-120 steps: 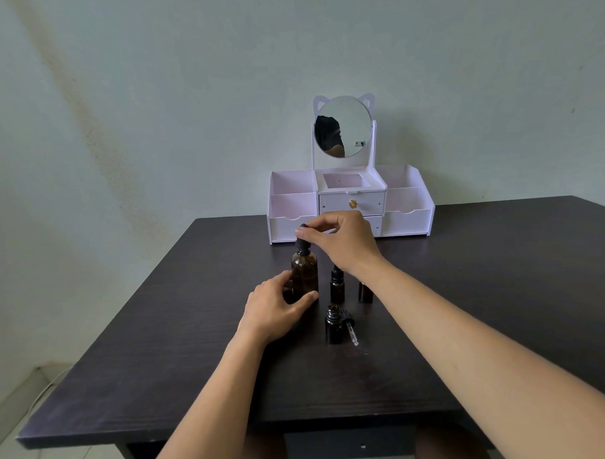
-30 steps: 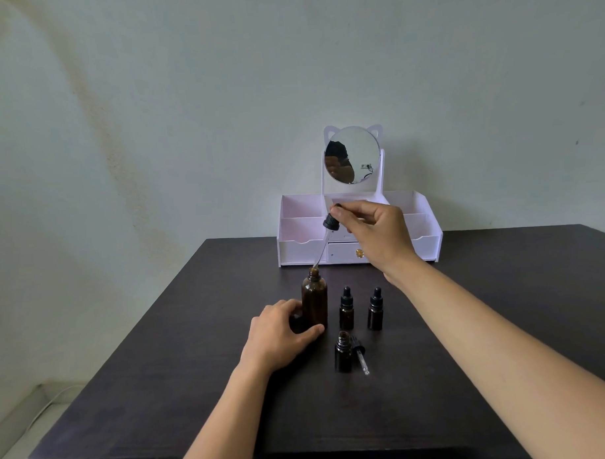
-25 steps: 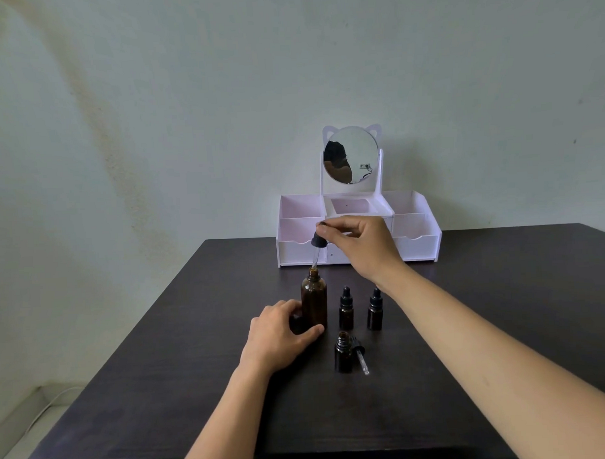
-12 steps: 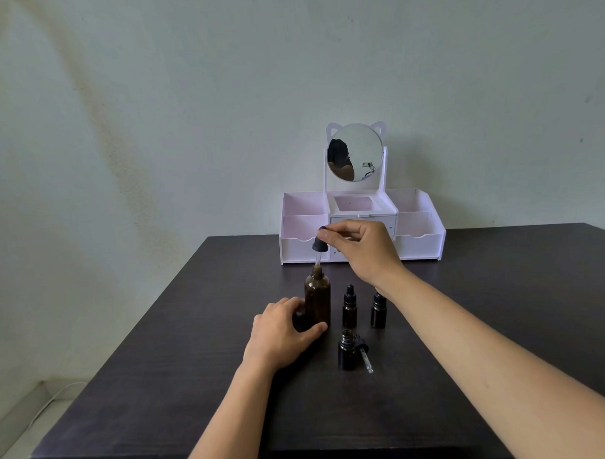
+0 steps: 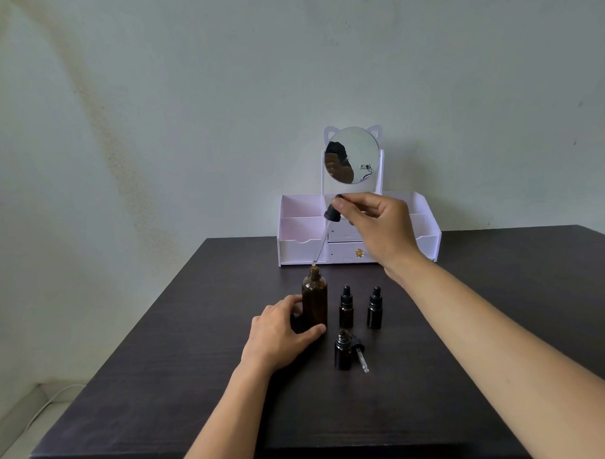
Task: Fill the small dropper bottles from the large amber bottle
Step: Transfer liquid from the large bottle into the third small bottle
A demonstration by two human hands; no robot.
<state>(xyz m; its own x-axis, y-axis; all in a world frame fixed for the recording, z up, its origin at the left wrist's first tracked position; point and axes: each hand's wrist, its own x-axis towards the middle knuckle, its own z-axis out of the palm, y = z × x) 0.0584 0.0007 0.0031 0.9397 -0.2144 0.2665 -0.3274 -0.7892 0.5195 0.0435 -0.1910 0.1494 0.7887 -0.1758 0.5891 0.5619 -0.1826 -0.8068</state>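
My left hand (image 5: 281, 336) was wrapped around the base of the large amber bottle (image 5: 314, 299), thumb on its near side and fingers curled behind, steadying it upright on the dark table (image 5: 183, 388). The bottle's neck stood open. My right hand (image 5: 380, 226) was raised above and to the right of it, with thumb and fingertips pinched shut on the black bulb of the long dropper (image 5: 325, 233). The glass pipette slanted down to the left, its tip just above the bottle's mouth and clear of it. Just right of the amber bottle stood two capped small dropper bottles (image 5: 346, 308) and (image 5: 374, 309), side by side. Nearer to me was an uncapped small bottle (image 5: 343, 353), with its own small dropper (image 5: 359, 354) lying on the table against its right side. At the far edge sat a white organizer (image 5: 296, 243) with a round mirror (image 5: 358, 155).
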